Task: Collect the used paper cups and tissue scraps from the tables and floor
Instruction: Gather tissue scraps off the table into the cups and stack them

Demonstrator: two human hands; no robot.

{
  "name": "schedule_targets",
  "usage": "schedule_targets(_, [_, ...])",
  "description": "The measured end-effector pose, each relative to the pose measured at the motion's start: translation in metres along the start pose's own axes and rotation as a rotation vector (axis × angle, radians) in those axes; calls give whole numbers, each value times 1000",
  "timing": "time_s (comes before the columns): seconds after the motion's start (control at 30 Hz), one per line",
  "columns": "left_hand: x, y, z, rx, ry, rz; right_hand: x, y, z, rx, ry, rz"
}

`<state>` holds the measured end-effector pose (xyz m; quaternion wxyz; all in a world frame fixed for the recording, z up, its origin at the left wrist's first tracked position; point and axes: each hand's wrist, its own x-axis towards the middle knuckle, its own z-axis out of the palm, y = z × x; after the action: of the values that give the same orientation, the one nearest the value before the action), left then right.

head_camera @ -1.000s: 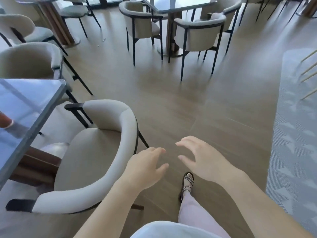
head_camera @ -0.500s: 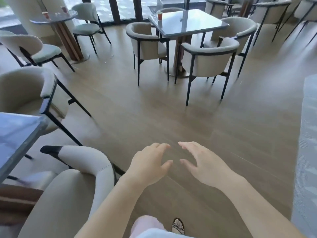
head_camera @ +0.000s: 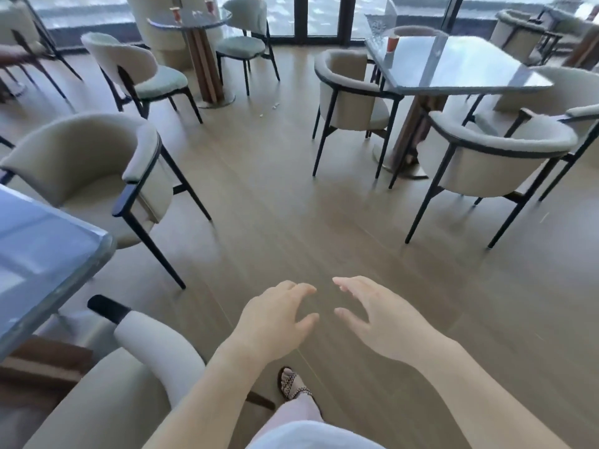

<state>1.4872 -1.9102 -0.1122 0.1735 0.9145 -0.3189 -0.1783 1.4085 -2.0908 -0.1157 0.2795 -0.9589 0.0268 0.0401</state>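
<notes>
My left hand [head_camera: 275, 322] and my right hand [head_camera: 376, 315] hang side by side in front of me over the wooden floor, fingers loosely spread, holding nothing. A red paper cup [head_camera: 393, 44] stands on the square table [head_camera: 466, 69] at the back right. Two more red cups [head_camera: 176, 13] [head_camera: 210, 6] stand on the round table [head_camera: 191, 19] at the back left. Small white tissue scraps [head_camera: 276, 106] [head_camera: 261, 115] lie on the floor near the round table's base.
Cream armchairs with black legs ring the tables: one at my left [head_camera: 97, 170], one just below me [head_camera: 129, 367], two by the square table [head_camera: 350, 92] [head_camera: 499, 157]. A glossy table corner [head_camera: 42, 251] juts in at the left. Open floor runs ahead between the chairs.
The view has lifted and moved forward, bringing the far tables, cups and floor scraps into sight. Both hands stay held out in front, empty and loosely spread.
</notes>
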Motion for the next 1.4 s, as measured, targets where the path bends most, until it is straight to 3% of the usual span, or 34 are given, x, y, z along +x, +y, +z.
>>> schedule_targets(0.27, [96,-82,-88,1,108,-191,182,-27,-12,-35,-125,-187])
schedule_targets(0.7, [99,-209,-127,-136,248,-700,382,-115,46,-52,-457,-616])
schedule_targets(1.03, [197,-280,-192,-242,348,-882,544,-149,51,-82,-524,-818])
schedule_targets(1.23, [211,-304,-207,-301,436,-1016,596,-173,72,-52,-633,-889])
schedule_targets(1.4, [177,-319,-207,-344,502,-1196,605,-225,105,-49,-756,-1055])
